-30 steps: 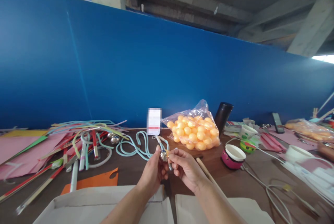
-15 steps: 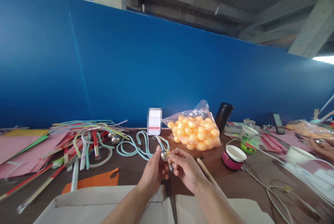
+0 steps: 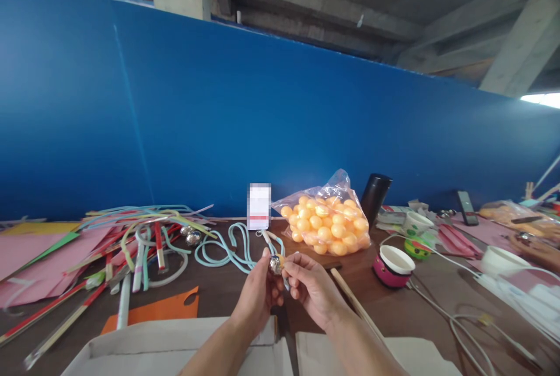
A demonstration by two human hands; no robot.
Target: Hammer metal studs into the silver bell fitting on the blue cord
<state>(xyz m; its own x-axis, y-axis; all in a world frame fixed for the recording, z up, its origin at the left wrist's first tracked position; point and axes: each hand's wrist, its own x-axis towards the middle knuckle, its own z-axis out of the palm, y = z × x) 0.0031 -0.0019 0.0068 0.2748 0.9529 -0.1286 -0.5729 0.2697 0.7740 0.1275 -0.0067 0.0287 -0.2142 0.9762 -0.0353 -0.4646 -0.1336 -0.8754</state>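
Observation:
A small orange ball [image 3: 275,264], its left side covered in shiny silver like crinkled foil, is held up between my two hands. My left hand [image 3: 259,293] has its thumb against the silver side, with the fingers curled below. The fingertips of my right hand [image 3: 310,287] are pinched together at the ball's orange right side. A small pale strip shows under the right fingertips; I cannot tell what it is. Just behind my hands lie the loops of a light blue cord [image 3: 231,247]. The plastic bag of orange balls [image 3: 326,227] stands behind my right hand.
Silver balls [image 3: 192,237] sit on the left by a heap of coloured tubes and sticks [image 3: 144,236]. White sheets [image 3: 184,335] lie in front of me, beside an orange sheet [image 3: 153,309]. A pink-banded cup [image 3: 394,265], cables and another person's hand [image 3: 531,247] are on the right.
My hands stay nearly in place around the ball, with only slight finger movement. The whole view has shifted a little. At far right, the other person's hand has moved left a little.

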